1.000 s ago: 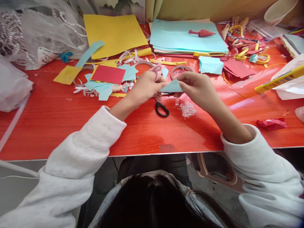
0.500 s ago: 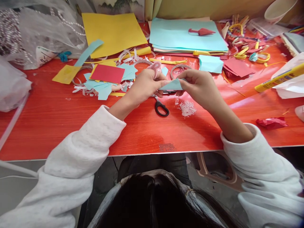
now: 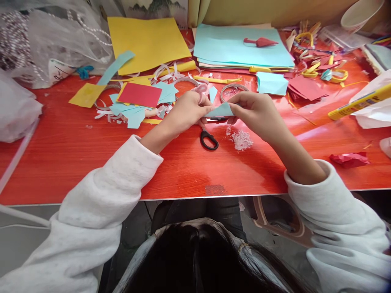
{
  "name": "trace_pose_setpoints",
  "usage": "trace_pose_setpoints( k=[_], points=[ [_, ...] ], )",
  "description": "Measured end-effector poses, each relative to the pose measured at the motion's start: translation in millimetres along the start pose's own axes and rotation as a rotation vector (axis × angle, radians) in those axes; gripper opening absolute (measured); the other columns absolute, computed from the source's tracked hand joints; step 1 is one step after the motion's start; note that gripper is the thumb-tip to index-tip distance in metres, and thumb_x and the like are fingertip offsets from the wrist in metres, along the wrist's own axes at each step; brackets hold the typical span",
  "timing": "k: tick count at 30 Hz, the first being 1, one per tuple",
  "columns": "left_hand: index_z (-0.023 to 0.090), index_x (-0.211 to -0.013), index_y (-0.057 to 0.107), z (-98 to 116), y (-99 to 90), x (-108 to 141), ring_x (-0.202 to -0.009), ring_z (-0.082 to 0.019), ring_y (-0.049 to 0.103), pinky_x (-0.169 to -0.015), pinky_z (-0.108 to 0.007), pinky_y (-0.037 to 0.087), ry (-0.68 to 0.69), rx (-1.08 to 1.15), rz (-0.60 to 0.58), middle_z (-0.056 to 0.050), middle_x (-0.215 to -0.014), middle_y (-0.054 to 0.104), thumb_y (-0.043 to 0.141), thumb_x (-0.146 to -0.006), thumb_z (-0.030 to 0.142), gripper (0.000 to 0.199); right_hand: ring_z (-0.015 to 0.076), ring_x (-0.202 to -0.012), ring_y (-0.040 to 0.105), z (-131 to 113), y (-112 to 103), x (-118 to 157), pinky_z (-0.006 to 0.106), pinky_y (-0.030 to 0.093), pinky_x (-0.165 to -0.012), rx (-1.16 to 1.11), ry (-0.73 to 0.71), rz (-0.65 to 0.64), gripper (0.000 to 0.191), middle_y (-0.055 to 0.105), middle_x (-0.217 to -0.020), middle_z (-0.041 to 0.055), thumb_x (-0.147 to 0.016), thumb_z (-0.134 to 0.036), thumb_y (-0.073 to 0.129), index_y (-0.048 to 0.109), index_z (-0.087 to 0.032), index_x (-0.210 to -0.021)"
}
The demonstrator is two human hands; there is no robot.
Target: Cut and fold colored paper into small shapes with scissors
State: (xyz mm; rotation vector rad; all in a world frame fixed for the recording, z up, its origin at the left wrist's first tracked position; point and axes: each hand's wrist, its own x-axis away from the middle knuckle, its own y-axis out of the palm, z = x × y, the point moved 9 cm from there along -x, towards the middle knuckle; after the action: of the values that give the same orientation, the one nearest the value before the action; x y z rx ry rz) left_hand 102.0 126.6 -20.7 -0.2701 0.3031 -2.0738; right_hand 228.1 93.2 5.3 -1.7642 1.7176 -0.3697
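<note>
While the red tabletop (image 3: 91,162) runs glossy and faintly streaked across the frame, we find paper over most of its upper half. A smooth yellow sheet (image 3: 146,47) lies at upper left of centre, a flat stack of pale blue paper (image 3: 226,44) at upper right of centre. Crinkled clear plastic bags (image 3: 73,40) fill the upper left corner, beside strings of small round beads (image 3: 14,40). Below centre, we see the black oval loop of a scissors handle (image 3: 204,137) and a loose mound of pale shreds (image 3: 242,140).

At the centre, raised between both hands, is a small pale blue folded paper (image 3: 221,110), with a peak towards its right and a straight lower edge. The left hand (image 3: 189,112) pinches its left end between thumb and fingers; the right hand (image 3: 253,112) pinches its right end likewise. The underside is hard for us to make out.

At right, a yellow glue stick (image 3: 360,102), as it appears, carries dark printing too blurred to read.
</note>
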Motion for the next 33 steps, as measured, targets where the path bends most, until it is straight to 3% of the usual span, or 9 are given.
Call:
trace_pose_setpoints(
  k=[5, 13, 22, 28, 33],
  points=[
    [0.012, -0.068, 0.06, 5, 3.2, 2, -0.058, -0.007, 0.057, -0.061, -0.022, 0.051, 0.005, 0.004, -0.025, 0.0, -0.062, 0.057, 0.066, -0.082, 0.02, 0.018, 0.0172, -0.062, 0.061, 2, 1, 0, 0.033, 0.047, -0.061, -0.009, 0.022, -0.022, 0.008, 0.061, -0.062, 0.0009, -0.083, -0.018, 0.06, 0.066, -0.02, -0.078],
    [0.012, -0.066, 0.058, -7, -0.4, -3, -0.053, -0.006, 0.056, -0.058, -0.021, 0.048, -0.038, -0.035, -0.034, 0.001, -0.059, 0.054, 0.061, -0.086, 0.025, 0.024, 0.0167, -0.065, 0.06, 1, -1, 0, 0.033, 0.049, -0.063, -0.029, -0.017, 0.017, 0.006, 0.064, -0.071, 0.0018, -0.082, -0.022, 0.064, 0.065, -0.021, -0.076],
    [0.012, -0.065, 0.059, 6, -2.7, 1, -0.055, -0.006, 0.053, -0.059, -0.021, 0.046, 0.002, -0.087, -0.012, 0.001, -0.06, 0.056, 0.069, -0.08, 0.028, 0.024, 0.0157, -0.059, 0.058, 1, 1, 0, 0.032, 0.045, -0.059, 0.025, -0.015, -0.032, 0.01, 0.061, -0.061, 0.0008, -0.083, -0.025, 0.064, 0.065, -0.02, -0.074],
    [0.013, -0.065, 0.057, -3, -1.0, 0, -0.055, -0.007, 0.055, -0.06, -0.022, 0.046, -0.051, -0.053, -0.013, 0.001, -0.058, 0.052, 0.061, -0.087, 0.031, 0.028, 0.0161, -0.064, 0.058, 2, -3, -1, 0.033, 0.045, -0.062, 0.063, -0.1, 0.032, 0.007, 0.061, -0.07, 0.0004, -0.082, -0.021, 0.064, 0.063, -0.021, -0.075],
    [0.013, -0.065, 0.058, -3, -0.9, 0, -0.055, -0.006, 0.053, -0.06, -0.022, 0.046, -0.036, -0.073, -0.035, 0.001, -0.059, 0.053, 0.064, -0.083, 0.025, 0.023, 0.0165, -0.066, 0.058, 0, 2, 0, 0.033, 0.044, -0.064, 0.047, -0.073, -0.025, 0.004, 0.063, -0.073, 0.0013, -0.082, -0.023, 0.065, 0.065, -0.021, -0.078]
  ],
)
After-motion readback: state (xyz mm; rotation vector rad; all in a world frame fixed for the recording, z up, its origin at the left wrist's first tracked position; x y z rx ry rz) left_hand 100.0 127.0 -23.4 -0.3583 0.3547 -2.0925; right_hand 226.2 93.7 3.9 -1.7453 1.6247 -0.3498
